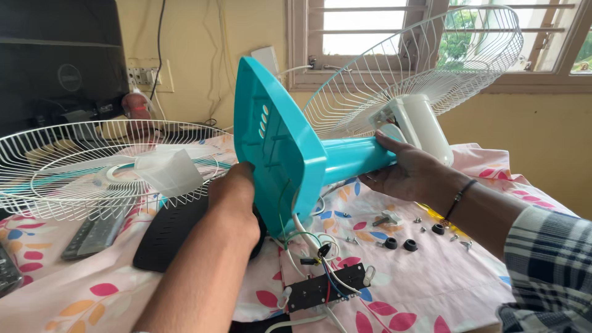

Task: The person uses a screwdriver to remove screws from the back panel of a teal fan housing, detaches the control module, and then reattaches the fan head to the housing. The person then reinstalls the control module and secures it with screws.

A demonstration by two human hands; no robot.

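Observation:
A teal fan base (pixel 280 145) with its teal neck (pixel 354 159) lies tipped on its side over a flowered cloth (pixel 431 277). My left hand (pixel 234 200) presses against the open underside of the base. My right hand (pixel 410 172) grips the neck where it meets the white motor housing (pixel 425 123). The rear wire guard (pixel 419 68) is still on the motor. Wires (pixel 308 243) trail out of the base to a black switch board (pixel 325 285) lying on the cloth.
A loose white wire guard (pixel 74 169) and clear fan blade (pixel 169 171) lie at left, beside a black base plate (pixel 166 231) and a remote (pixel 92 237). Small screws and black rubber feet (pixel 401 243) are scattered at right. Window and wall stand behind.

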